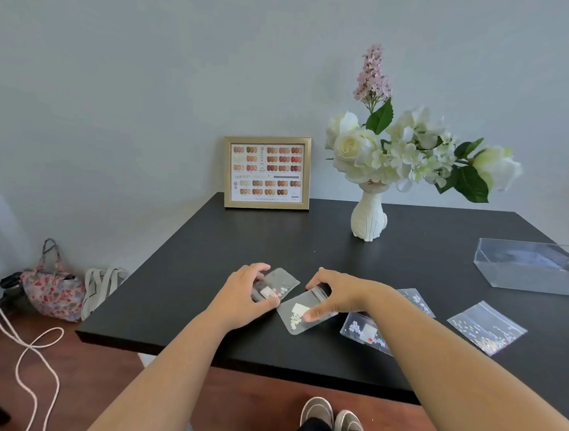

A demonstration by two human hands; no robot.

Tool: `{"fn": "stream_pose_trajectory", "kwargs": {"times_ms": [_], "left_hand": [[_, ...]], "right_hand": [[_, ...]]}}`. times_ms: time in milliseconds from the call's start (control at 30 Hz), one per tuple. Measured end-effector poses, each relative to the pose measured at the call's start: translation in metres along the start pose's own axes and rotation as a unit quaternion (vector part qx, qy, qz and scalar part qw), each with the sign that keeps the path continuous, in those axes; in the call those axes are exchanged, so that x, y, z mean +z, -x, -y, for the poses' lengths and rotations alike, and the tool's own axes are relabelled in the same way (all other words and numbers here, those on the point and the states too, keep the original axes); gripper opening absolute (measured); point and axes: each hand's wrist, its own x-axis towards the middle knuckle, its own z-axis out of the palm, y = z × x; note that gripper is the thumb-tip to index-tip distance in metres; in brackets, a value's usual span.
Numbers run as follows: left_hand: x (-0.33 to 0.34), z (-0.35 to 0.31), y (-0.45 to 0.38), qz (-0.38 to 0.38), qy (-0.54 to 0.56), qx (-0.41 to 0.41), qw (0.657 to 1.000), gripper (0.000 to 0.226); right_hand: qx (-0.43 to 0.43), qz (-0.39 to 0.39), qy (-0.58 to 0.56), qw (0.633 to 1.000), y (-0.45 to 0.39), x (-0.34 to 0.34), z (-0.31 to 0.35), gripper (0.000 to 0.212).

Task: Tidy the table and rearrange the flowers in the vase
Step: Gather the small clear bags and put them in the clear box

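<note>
My left hand [242, 293] grips a small frosted zip bag [282, 282] of tiny white flower pieces near the front of the black table [210, 244]. Beside it my right hand [333, 290] pinches a second frosted zip bag [296, 317] between thumb and fingers. Three more clear bags lie to the right: one by my right forearm [363, 331], one behind it [418, 301], one further right [487, 326]. A white vase [368, 219] with white roses and hydrangea [403, 152] and a tall lilac sprig [374, 74] stands at the back.
A gold picture frame [267, 172] with a nail colour chart leans on the wall at the table's back. A clear plastic box [532, 268] sits at the right edge. On the floor left are a floral bag [53, 288], a canvas tote [102, 287] and a white cord [26, 344].
</note>
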Motion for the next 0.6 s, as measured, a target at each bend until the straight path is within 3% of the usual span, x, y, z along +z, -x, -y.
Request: {"fn": "stream_pose_trajectory", "kwargs": {"times_ms": [167, 300, 400, 600], "left_hand": [[0.006, -0.005, 0.009, -0.039, -0.023, -0.024, 0.999, 0.072], [0.001, -0.009, 0.018, -0.108, 0.046, -0.022, 0.993, 0.057], [-0.004, -0.011, 0.023, -0.153, 0.084, -0.029, 0.984, 0.052], [0.003, -0.042, 0.019, -0.149, 0.113, -0.031, 0.982, 0.052]], "right_hand": [[-0.006, -0.06, -0.028, 0.998, 0.01, 0.01, -0.001, 0.061], [-0.038, -0.153, -0.068, 0.985, 0.016, 0.014, -0.001, 0.029], [-0.064, -0.213, -0.158, 0.962, 0.023, 0.016, -0.006, 0.01], [-0.071, -0.293, -0.306, 0.903, 0.056, -0.01, -0.032, 0.007]]}}
